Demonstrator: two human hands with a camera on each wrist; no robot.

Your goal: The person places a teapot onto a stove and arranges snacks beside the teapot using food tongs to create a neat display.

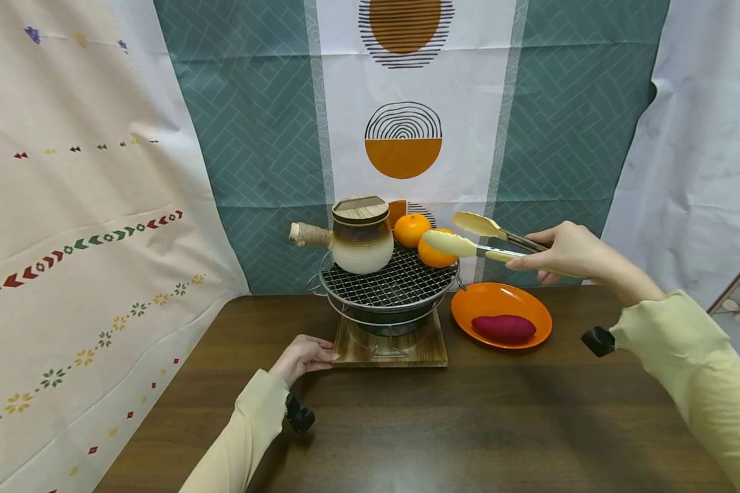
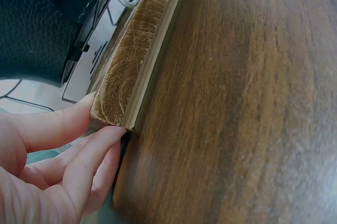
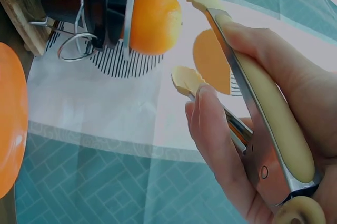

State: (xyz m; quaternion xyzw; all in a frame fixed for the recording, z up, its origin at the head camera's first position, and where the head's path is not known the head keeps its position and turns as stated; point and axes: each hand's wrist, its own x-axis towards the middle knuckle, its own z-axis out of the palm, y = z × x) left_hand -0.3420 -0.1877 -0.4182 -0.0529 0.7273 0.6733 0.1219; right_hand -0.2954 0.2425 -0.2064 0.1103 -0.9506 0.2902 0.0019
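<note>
With thumb and fingers my left hand (image 1: 307, 356) pinches the near left corner of a square wooden board (image 1: 351, 349); the left wrist view shows its end grain (image 2: 124, 71) between them. On that board stands a round tabletop grill (image 1: 395, 294) with a mesh top. A lidded clay pot (image 1: 362, 243) and two oranges, one behind (image 1: 412, 229) and one nearer (image 1: 434, 257), sit on the mesh. My right hand (image 1: 570, 253) holds yellow-tipped tongs (image 3: 263, 113). Their tips are spread apart beside the nearer orange, with nothing between them in the right wrist view.
Right of the grill, an orange plate (image 1: 499, 294) bears a purple sweet potato (image 1: 503, 329). The pot's rope-wrapped handle (image 1: 311, 235) juts left past the grill's rim. Patterned cloths (image 1: 253, 137) hang behind and beside the brown wooden table (image 1: 444, 424).
</note>
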